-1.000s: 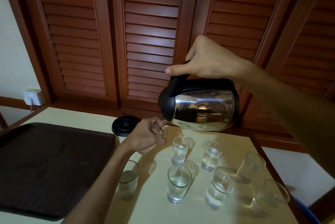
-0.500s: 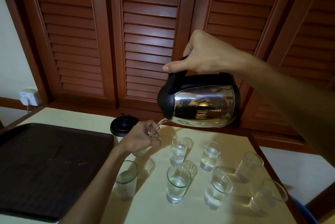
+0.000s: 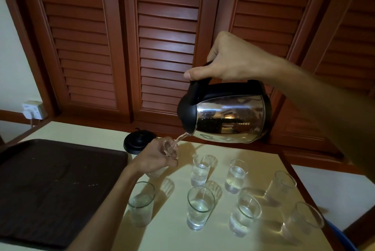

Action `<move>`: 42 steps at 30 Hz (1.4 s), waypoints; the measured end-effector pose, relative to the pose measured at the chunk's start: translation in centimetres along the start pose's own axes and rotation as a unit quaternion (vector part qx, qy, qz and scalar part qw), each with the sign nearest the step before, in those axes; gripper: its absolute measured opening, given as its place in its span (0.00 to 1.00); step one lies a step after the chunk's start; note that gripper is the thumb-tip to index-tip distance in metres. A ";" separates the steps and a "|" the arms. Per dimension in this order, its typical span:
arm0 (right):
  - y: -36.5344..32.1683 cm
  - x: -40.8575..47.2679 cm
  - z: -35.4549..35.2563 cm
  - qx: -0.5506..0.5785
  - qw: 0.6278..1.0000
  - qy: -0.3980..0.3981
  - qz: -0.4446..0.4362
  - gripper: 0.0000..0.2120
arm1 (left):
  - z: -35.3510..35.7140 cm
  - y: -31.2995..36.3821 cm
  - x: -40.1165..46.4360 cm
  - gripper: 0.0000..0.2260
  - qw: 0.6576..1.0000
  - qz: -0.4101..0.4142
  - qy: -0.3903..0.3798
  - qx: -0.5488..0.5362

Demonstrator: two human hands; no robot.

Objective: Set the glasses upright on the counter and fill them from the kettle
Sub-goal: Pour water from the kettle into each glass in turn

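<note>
1. Head view, right hand: it is closed in a full fist around the black handle of the kettle, thumb laid along the top of the handle toward the spout. The steel kettle hangs in the air above the far side of the counter, tipped spout-down to the left.

2. Head view, the pour: a thin stream of water leaves the spout and falls into the held glass, which sits just below and left of the spout.

3. Head view, left hand: its fingers are curled round that glass, wrapped about its side with the rim showing above them. The base peeks out under the palm; whether it rests on the counter or is lifted a little, I cannot quite tell from here.

4. Head view, the other glasses, all upright on the cream counter:
   - two in the back row and, both with water in them;
   - three nearer and, also holding water;
   - two at the right edge and, which look empty.

5. Head view, surroundings: a dark tray lies to the left, well apart from the glasses. The black kettle base sits just behind the left hand, near the louvred wooden doors. A wall socket is at the far left.
</note>
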State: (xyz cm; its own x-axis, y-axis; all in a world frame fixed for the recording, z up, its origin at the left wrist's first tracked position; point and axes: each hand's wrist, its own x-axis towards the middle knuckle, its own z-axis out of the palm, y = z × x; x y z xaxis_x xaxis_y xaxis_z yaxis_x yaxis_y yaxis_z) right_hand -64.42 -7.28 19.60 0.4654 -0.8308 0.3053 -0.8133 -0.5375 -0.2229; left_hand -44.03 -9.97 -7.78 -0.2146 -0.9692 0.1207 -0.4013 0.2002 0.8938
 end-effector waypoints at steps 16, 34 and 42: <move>0.5 -0.4 0.2 0.011 1.000 0.001 -0.016 0.37 | 0.4 0.8 -0.1 0.14 0.999 0.009 -0.020 -0.032; 4.5 -2.8 4.2 0.177 0.973 0.112 0.097 0.30 | 0.1 1.5 -0.3 0.15 0.991 0.014 0.017 -0.135; 7.1 -6.7 6.7 0.331 0.905 0.211 0.167 0.25 | -0.9 1.9 1.3 0.16 0.983 0.013 0.035 -0.181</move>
State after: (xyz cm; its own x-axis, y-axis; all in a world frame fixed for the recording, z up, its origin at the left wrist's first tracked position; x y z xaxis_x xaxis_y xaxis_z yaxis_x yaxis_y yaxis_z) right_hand -70.98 -6.55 9.75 -0.0567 -0.9086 0.4138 -0.4324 -0.3512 -0.8305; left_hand -44.25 -10.99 -5.53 -0.1540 -0.9745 0.1630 -0.0498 0.1724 0.9838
